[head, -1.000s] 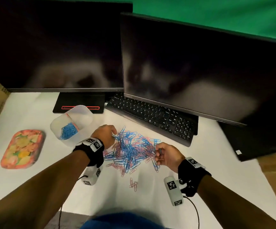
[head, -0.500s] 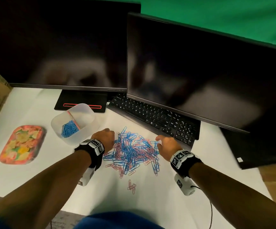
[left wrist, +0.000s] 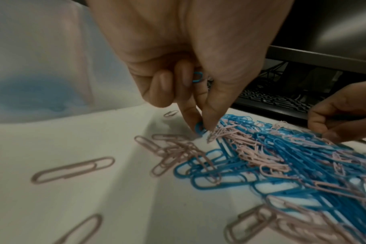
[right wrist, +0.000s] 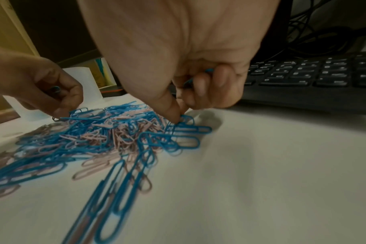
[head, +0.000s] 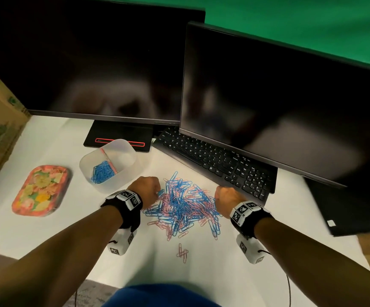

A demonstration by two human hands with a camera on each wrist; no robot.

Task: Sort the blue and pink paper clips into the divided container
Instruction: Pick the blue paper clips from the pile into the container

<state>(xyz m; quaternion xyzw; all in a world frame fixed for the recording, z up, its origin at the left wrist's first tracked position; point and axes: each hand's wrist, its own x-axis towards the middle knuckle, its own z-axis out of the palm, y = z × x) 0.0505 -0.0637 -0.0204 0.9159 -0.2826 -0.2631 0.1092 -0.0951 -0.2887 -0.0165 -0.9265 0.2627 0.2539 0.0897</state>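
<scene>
A heap of blue and pink paper clips lies on the white table between my hands. My left hand is at the heap's left edge; in the left wrist view its thumb and forefinger pinch a blue clip, and another blue clip sits under its curled fingers. My right hand is at the heap's right edge; its thumb tip presses on a blue clip while blue clips are held in its curled fingers. The translucent divided container stands to the left, with blue clips in its near compartment.
A black keyboard lies just behind the heap under the right monitor. A second monitor and its stand are at the back left. A colourful tray sits far left. A few loose pink clips lie nearer me.
My right hand turned over and moved forward to the heap's right edge by the keyboard. My left hand dropped slightly onto the heap's left edge.
</scene>
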